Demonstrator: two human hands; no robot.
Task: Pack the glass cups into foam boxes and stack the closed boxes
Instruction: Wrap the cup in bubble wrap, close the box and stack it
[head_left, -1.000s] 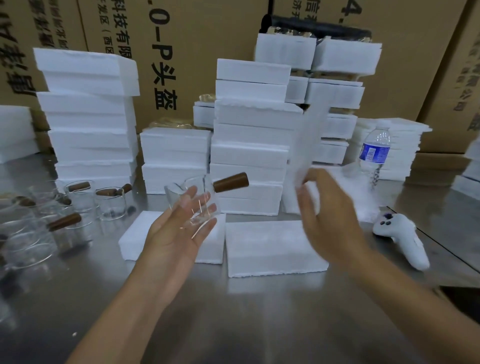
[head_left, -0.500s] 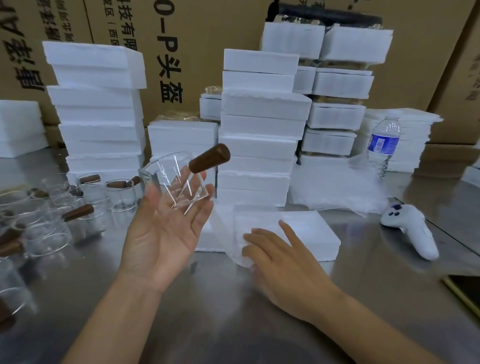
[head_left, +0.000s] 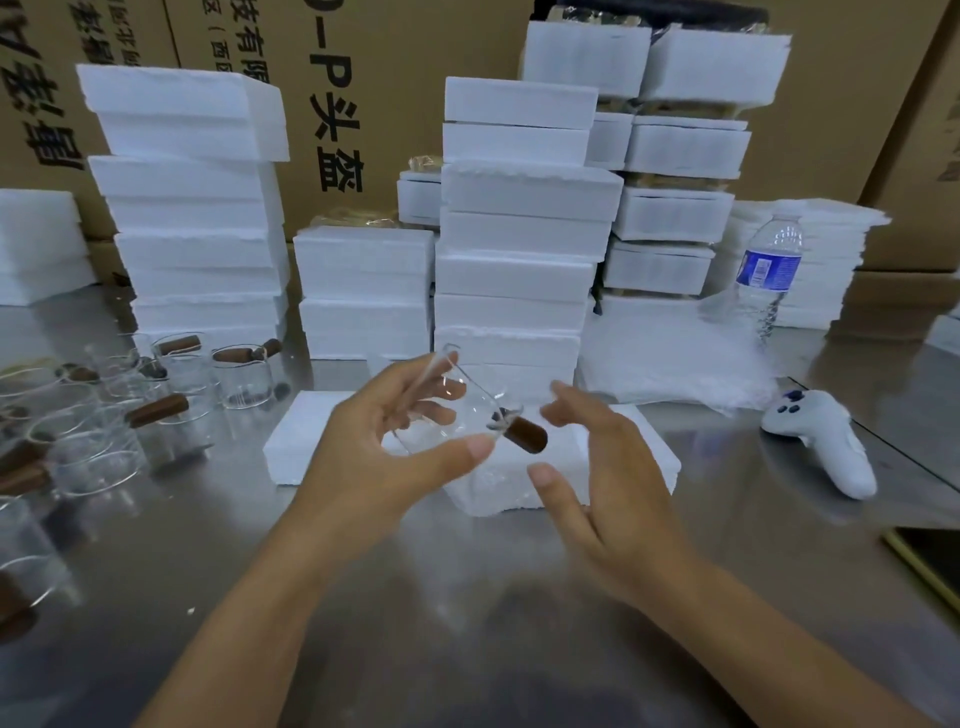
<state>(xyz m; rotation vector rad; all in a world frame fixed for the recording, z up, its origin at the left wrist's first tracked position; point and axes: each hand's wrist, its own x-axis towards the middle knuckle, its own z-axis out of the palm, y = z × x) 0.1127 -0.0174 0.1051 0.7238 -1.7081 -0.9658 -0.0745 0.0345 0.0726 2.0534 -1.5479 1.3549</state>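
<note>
Steel tabletop (head_left: 467, 597) below, the left hand (head_left: 384, 457) grips the clear glass cup with brown wooden handle (head_left: 452, 415) just above the white foam box (head_left: 493, 499); the right hand (head_left: 608, 467) hovers spread, empty; steady the handle, lower gently.

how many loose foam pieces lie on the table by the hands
2: the left foam piece beyond the left hand, the right foam piece beyond the right hand. Hands could hide others.
</note>
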